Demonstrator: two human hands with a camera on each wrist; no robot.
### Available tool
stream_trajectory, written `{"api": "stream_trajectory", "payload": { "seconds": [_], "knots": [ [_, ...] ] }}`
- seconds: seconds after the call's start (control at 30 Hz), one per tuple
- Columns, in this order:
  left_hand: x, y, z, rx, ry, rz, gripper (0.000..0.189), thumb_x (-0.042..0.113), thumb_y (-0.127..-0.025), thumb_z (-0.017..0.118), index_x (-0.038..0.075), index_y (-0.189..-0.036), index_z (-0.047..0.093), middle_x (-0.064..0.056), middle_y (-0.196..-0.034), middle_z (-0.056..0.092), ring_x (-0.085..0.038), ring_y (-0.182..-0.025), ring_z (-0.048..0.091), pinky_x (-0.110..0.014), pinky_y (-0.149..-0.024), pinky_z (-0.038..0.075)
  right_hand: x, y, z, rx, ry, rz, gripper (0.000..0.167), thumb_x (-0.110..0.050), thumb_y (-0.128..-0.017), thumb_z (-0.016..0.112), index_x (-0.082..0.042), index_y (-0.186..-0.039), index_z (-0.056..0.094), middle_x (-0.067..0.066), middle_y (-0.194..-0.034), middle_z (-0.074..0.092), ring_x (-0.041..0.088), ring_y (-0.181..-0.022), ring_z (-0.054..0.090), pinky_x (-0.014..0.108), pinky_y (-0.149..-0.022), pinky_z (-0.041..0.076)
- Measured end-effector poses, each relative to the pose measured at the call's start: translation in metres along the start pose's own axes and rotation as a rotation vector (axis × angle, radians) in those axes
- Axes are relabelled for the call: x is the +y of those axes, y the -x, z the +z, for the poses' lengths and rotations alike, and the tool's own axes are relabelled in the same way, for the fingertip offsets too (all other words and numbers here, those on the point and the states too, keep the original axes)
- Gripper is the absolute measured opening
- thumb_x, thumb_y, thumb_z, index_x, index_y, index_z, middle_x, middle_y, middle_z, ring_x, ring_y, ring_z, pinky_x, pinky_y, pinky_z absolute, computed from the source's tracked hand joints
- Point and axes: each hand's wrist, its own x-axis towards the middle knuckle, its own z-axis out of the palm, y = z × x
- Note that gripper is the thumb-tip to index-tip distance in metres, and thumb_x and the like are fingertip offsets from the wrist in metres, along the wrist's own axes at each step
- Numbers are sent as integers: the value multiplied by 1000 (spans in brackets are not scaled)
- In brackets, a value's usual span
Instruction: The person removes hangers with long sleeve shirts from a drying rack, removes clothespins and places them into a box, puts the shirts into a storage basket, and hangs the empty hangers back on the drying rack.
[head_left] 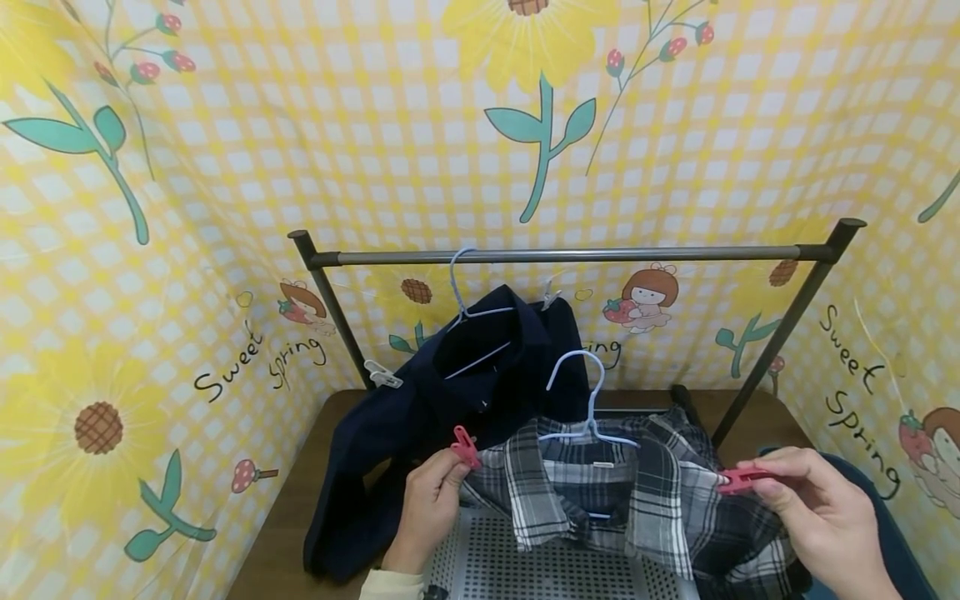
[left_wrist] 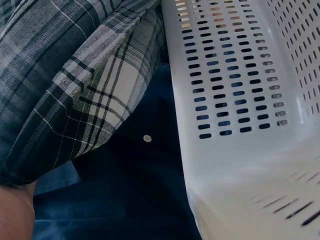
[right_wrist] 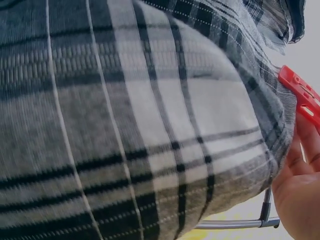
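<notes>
A grey, black and white plaid shirt (head_left: 558,492) is on a light-blue hanger (head_left: 591,429), its hook standing free below the rail. At the shirt's left shoulder is a red clothespin (head_left: 466,447), and my left hand (head_left: 426,507) pinches at it, with the fingertips partly hidden. My right hand (head_left: 828,512) pinches another red clothespin (head_left: 742,478) between thumb and fingers at the right shoulder. The right wrist view shows that clothespin (right_wrist: 302,95) at the edge of the plaid cloth (right_wrist: 165,125). In the left wrist view, the shirt (left_wrist: 85,75) hides most of the left hand.
A metal rail (head_left: 570,255) on a dark frame stands behind. From it hangs a navy garment (head_left: 435,392) on a hanger, with white clothespins (head_left: 383,374) at its shoulders. A perforated grey-white basket (head_left: 517,558) sits under the shirt on a brown table (head_left: 277,517).
</notes>
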Motion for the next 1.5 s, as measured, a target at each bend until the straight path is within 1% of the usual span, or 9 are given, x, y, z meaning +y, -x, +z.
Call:
{"api": "stream_trajectory", "payload": {
  "seconds": [0.1,0.23,0.47,0.53,0.7,0.93,1.2,1.3,1.5],
  "knots": [
    [-1,2,0,4,-5,-9,26,-16,-86,65,9,-93,66,0,-88,64,-12,-72,55,-22,-66,47,1,-1,-4,38,-120,-25,18,15,-92,62,26,-103,54,15,-107,67,17,-97,67,19,-83,52],
    [-3,3,0,11,-5,-1,29,-18,-84,65,9,-92,65,0,-85,62,-12,-70,53,-21,-63,45,-2,-2,-13,83,-48,-15,18,15,-92,61,26,-104,53,12,-109,67,14,-97,67,17,-84,51],
    [-8,-1,1,14,18,28,28,-20,-83,65,8,-90,63,-4,-81,58,-14,-67,51,-20,-60,43,-7,-1,-21,88,477,142,32,26,-87,60,18,-118,54,-12,-110,64,-3,-97,64,10,-83,46],
    [-9,-2,1,6,12,31,29,-19,-83,65,8,-91,63,-3,-81,58,-13,-68,51,-19,-61,43,-5,-1,-24,99,533,187,38,26,-86,61,14,-121,55,-16,-110,63,-6,-98,62,8,-83,45],
    [-10,-3,0,-1,8,41,27,-18,-84,65,8,-91,63,-2,-82,59,-13,-68,51,-21,-62,44,1,4,-29,128,537,291,40,21,-88,64,9,-124,56,-16,-105,64,-7,-96,62,7,-80,46],
    [-10,-3,-1,-12,1,14,23,-15,-88,64,8,-91,64,-3,-84,61,-14,-70,53,-21,-65,45,12,12,-42,190,543,379,36,11,-95,61,-11,-123,59,-19,-96,62,-9,-83,63,8,-68,49],
    [-9,-2,-1,7,-25,8,26,-17,-84,66,9,-90,64,-2,-85,62,-14,-71,54,-23,-64,46,31,27,-59,157,575,444,25,2,-98,61,-15,-115,53,-10,-89,57,-1,-66,66,17,-58,53],
    [-7,-1,-1,18,-33,28,28,-18,-82,67,9,-89,64,-2,-84,61,-14,-70,53,-24,-62,45,40,33,-67,122,618,517,20,-6,-101,62,-7,-114,47,-5,-90,59,-1,-64,66,19,-55,53],
    [-7,2,-2,4,-5,2,26,-17,-85,65,8,-89,63,-2,-82,59,-13,-69,52,-22,-63,44,60,45,-86,32,782,692,43,-22,-105,57,12,-123,38,24,-90,62,6,-60,65,23,-50,52]
  ]
}}
